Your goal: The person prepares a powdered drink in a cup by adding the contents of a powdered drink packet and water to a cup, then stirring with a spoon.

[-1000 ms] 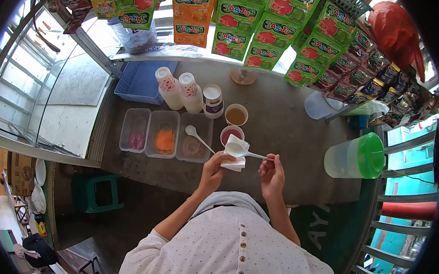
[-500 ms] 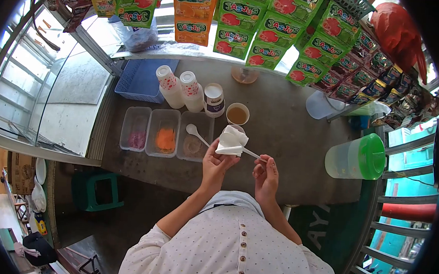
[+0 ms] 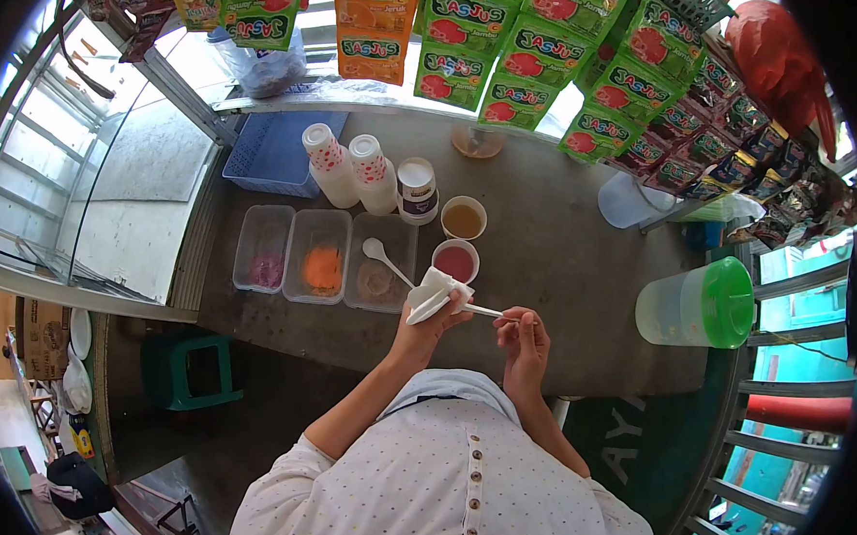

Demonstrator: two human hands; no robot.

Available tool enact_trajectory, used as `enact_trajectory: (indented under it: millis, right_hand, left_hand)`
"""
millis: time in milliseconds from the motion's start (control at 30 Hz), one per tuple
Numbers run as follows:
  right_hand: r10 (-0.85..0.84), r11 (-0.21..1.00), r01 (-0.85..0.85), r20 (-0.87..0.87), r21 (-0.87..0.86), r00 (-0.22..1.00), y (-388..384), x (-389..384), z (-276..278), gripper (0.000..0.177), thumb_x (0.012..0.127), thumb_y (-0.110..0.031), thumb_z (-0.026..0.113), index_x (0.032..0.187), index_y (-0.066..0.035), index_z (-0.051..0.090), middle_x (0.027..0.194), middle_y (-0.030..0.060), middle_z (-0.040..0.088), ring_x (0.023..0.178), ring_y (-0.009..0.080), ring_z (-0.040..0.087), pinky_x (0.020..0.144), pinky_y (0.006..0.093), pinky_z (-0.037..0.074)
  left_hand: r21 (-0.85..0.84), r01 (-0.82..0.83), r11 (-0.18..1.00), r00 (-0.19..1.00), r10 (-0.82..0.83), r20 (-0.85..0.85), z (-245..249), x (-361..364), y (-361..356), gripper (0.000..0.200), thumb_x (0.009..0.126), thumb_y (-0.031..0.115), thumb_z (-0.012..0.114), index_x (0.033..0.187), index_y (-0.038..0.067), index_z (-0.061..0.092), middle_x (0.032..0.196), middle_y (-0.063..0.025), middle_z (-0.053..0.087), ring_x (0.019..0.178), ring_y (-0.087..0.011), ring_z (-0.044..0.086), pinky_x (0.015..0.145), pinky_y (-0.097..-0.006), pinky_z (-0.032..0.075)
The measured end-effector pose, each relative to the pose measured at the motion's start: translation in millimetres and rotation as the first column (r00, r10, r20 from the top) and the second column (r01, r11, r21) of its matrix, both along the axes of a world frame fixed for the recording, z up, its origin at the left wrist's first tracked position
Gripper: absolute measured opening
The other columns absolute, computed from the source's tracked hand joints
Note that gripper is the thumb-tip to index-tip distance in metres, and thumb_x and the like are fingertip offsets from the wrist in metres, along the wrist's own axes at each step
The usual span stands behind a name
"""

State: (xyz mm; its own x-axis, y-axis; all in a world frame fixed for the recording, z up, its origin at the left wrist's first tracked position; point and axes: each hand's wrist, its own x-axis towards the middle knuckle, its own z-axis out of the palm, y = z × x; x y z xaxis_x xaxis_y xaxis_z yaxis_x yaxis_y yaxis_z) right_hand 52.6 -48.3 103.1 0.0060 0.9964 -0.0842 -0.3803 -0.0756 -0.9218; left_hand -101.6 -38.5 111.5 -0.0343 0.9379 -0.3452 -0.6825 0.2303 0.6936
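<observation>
My left hand [image 3: 423, 331] is closed around a folded white tissue [image 3: 439, 295], which wraps the head end of a white plastic spoon [image 3: 484, 311]. The spoon's handle sticks out to the right. At the handle's tip, the fingers of my right hand [image 3: 524, 346] are pinched together. Just beyond the tissue stands a paper cup of red drink [image 3: 456, 262], and behind it a paper cup of brown drink [image 3: 464, 220]. A second white spoon [image 3: 388, 262] rests in the tub of brownish powder [image 3: 401, 232], left of my hands.
Tubs of orange powder [image 3: 322, 270] and purple powder [image 3: 265, 271] stand at left. Behind them are stacked paper cups [image 3: 375, 182], a white canister [image 3: 417, 204] and a blue basket [image 3: 270, 153]. A green-lidded container [image 3: 683, 305] stands right. Drink sachets [image 3: 458, 70] hang overhead.
My left hand and the tissue have moved down and slightly left, uncovering the cup of red drink. The tissue has turned around the spoon. My right hand stays at the handle's end.
</observation>
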Motion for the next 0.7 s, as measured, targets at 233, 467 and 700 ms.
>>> enact_trajectory:
  millis: [233,467,700]
  right_hand:
    - [-0.004,0.999,0.002,0.035,0.049,0.999,9.5,10.5,1.9,0.035,0.097,-0.03,0.043,0.094,-0.001,0.063,0.076,0.0065,0.063,0.062,0.0057,0.047,0.061,0.0198,0.034]
    - [0.068,0.995,-0.072,0.058,0.062,0.996,9.9,13.8,3.1,0.034,0.096,-0.031,0.046,0.094,-0.001,0.062,0.079,0.0074,0.062,0.066,0.0079,0.051,0.061,0.0213,0.039]
    - [0.042,0.995,-0.054,0.134,0.088,0.99,10.2,14.7,9.4,0.033,0.096,-0.028,0.046,0.092,0.0,0.064,0.077,0.0062,0.063,0.064,0.0066,0.049,0.06,0.0204,0.037]
  left_hand:
    - [0.072,0.291,0.954,0.955,-0.285,-0.088,-7.0,-21.8,-4.2,0.027,0.082,0.009,0.065,0.105,0.001,0.055,0.093,-0.0062,0.058,0.081,-0.0125,0.057,0.07,-0.0258,0.048]
    - [0.057,0.249,0.967,0.953,-0.234,-0.19,-11.0,-22.2,-4.8,0.026,0.08,0.008,0.067,0.103,0.001,0.057,0.092,-0.0051,0.059,0.081,-0.0114,0.056,0.071,-0.024,0.045]
    - [0.031,0.098,0.995,0.973,-0.089,-0.214,-9.9,-7.2,-9.2,0.021,0.081,0.011,0.068,0.098,0.001,0.062,0.09,-0.0032,0.062,0.082,-0.0084,0.056,0.071,-0.0228,0.043]
